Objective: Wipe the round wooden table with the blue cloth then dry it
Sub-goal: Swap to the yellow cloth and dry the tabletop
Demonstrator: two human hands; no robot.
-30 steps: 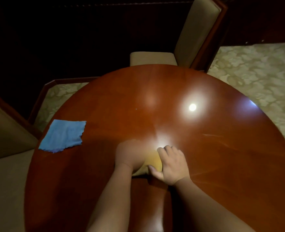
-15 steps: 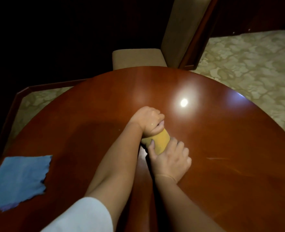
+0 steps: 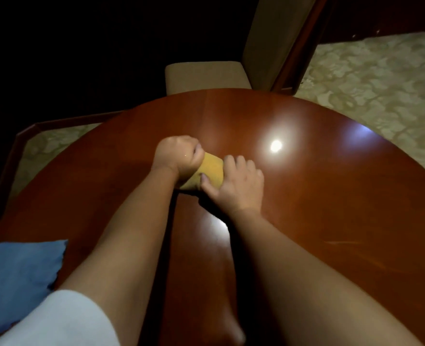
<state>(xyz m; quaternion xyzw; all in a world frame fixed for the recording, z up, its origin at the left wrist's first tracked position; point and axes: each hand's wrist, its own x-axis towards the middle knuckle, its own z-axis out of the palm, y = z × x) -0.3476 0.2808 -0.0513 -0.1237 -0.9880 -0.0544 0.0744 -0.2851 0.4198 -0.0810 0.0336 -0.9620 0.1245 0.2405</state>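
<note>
Both hands meet near the middle of the round wooden table (image 3: 331, 196) in the head view. Left hand (image 3: 177, 157) is a tight fist, knuckles up, its fingers curled round the far end of a yellow cloth (image 3: 207, 173) rolled or bunched into a short thick wad. Right hand (image 3: 236, 186) lies over the near end of the wad, palm down, fingers bent over its top and thumb pressed against its side, so it grips the cloth too. Both forearms reach forward over the table from its near edge, converging at the cloth; a white sleeve (image 3: 56, 320) covers the left upper arm at the near-left corner of the view.

Polished to a high gloss, the tabletop is reddish-brown, with visible grain and bright reflections of lamps. The yellow cloth looks soft and matte.

A blue cloth (image 3: 19, 278) lies flat and spread out at the table's near-left edge, well apart from the hands, its right border ragged; the sleeve hides part of its near side. Beyond the far edge stands a chair (image 3: 206, 76) with a beige padded seat and back in a dark wood frame. Pale patterned carpet (image 3: 381, 83) shows on the right and far left.
</note>
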